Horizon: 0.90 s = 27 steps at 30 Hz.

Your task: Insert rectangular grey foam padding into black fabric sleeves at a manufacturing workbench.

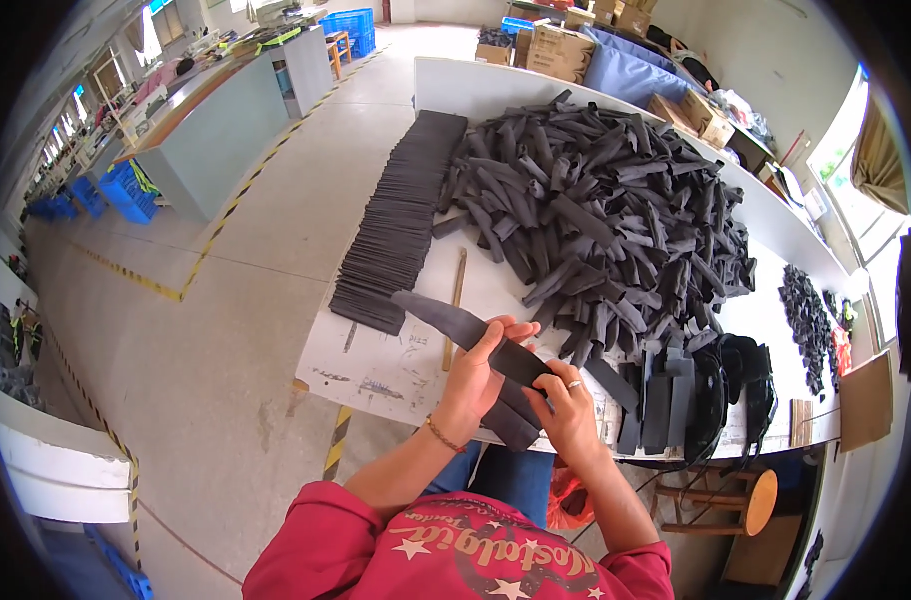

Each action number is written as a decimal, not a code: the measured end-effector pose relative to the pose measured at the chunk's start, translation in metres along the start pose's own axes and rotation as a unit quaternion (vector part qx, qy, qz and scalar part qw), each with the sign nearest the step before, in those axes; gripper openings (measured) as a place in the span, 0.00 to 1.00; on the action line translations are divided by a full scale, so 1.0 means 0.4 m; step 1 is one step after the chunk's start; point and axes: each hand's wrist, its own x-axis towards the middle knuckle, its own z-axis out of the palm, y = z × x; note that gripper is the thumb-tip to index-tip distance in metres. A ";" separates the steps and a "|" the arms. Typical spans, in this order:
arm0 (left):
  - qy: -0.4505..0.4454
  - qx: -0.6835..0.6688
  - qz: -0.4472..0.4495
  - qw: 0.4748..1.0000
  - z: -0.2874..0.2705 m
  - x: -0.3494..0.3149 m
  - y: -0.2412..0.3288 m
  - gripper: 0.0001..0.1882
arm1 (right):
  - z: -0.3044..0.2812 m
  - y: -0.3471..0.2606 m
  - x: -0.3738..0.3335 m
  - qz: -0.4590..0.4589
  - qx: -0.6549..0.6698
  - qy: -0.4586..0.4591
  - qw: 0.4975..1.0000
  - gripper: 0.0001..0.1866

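A long black strip, apparently fabric, (444,317) slants across in front of me above the table's near edge. My left hand (473,378) grips it around the middle, thumb on top and fingers behind. At its right end, my right hand (572,412) pinches it between thumb and fingers. Below the hands, more black pieces (513,425) lie at the table edge, partly hidden. To the left stretches a neat row of flat, tightly stacked black strips (396,215). Beyond my hands rises a big heap of loose, curled black pieces (601,215).
A thin wooden stick (457,305) lies on the white table (376,365) between row and heap. Right of my hands are flat black pieces (666,405) and black looped bundles (731,395). A wooden stool (760,502) stands under the right side. Cardboard boxes (561,52) sit behind the table's raised back panel.
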 end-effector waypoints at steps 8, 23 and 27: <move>-0.001 -0.054 -0.021 0.998 0.004 -0.009 -0.006 0.12 | 0.021 0.005 -0.009 0.001 0.026 0.041 0.999 0.10; -0.002 -0.058 -0.047 0.997 -0.007 -0.031 -0.035 0.13 | 0.061 0.003 0.010 -0.012 0.045 0.033 0.998 0.10; -0.008 -0.049 -0.043 0.998 -0.011 -0.035 -0.039 0.14 | 0.071 0.003 0.009 -0.024 0.037 0.035 0.998 0.12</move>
